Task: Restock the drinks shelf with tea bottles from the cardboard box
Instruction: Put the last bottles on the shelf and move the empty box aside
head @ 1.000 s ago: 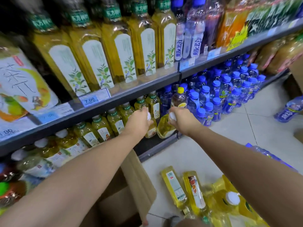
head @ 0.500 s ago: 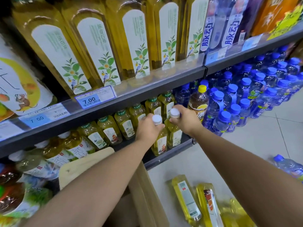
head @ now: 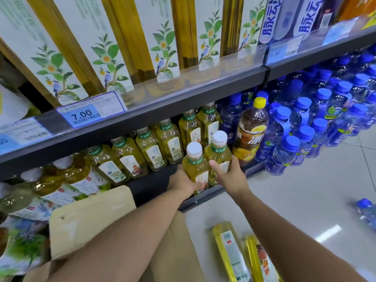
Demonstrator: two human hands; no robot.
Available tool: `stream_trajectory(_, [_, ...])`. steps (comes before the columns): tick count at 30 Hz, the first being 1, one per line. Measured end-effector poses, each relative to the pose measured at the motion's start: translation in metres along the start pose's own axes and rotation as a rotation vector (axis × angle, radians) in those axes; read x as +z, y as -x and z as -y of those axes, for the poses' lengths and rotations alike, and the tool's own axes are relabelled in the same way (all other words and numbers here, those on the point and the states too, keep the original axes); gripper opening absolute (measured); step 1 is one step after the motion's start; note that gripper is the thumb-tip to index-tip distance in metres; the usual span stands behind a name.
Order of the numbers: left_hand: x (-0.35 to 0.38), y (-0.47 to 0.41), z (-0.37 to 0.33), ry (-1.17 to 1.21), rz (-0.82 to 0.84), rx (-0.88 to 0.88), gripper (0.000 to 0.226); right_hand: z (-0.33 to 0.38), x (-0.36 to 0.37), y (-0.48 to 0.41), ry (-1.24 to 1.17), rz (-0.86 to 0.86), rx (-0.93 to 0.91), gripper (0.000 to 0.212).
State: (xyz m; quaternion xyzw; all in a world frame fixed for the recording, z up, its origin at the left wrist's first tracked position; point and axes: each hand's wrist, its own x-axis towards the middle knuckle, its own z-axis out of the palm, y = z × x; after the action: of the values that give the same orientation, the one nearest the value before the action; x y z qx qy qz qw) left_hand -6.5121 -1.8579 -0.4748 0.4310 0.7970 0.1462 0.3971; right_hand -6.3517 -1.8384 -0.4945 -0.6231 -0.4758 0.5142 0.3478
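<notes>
Two yellow-green tea bottles with white caps stand upright at the front edge of the bottom shelf (head: 215, 193). My left hand (head: 183, 183) wraps the base of the left tea bottle (head: 194, 165). Against the lower body of the right tea bottle (head: 218, 152) lies my right hand (head: 231, 175), fingers around it and thumb pointing up-left. Behind them a row of like tea bottles (head: 151, 148) runs back to the left. The cardboard box (head: 91, 218) sits below my left arm, its flap raised.
A brown iced-tea bottle with a yellow cap (head: 251, 131) stands just right of my bottles, then several blue-capped bottles (head: 305, 133). The upper shelf (head: 162, 100) overhangs with tall tea bottles. Shrink-wrapped yellow bottles (head: 232, 253) and a blue bottle (head: 368, 212) lie on the tiled floor.
Both hands have slid from the bottle caps down to the bottle bodies. The two bottles now stand on the shelf edge. The view has moved closer.
</notes>
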Motion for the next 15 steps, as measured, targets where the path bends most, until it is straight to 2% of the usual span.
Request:
stream_trajectory(4, [0.007,-0.018,-0.002,0.047,-0.06,0.039,0.082,-0.002,0.004,-0.018,-0.132,0.044,0.005,0.067])
stream_trajectory(6, [0.008,-0.029,-0.008,0.056,-0.078,0.05,0.071,-0.003,0.007,-0.033,-0.13,0.019,0.001,0.062])
stream_trajectory(9, [0.009,-0.045,-0.019,0.028,-0.104,0.063,0.053,-0.005,0.007,-0.063,-0.042,-0.035,0.013,0.077])
stream_trajectory(15, [0.016,-0.067,-0.035,-0.007,-0.14,0.068,0.038,0.013,0.005,-0.085,-0.004,-0.025,-0.052,0.079])
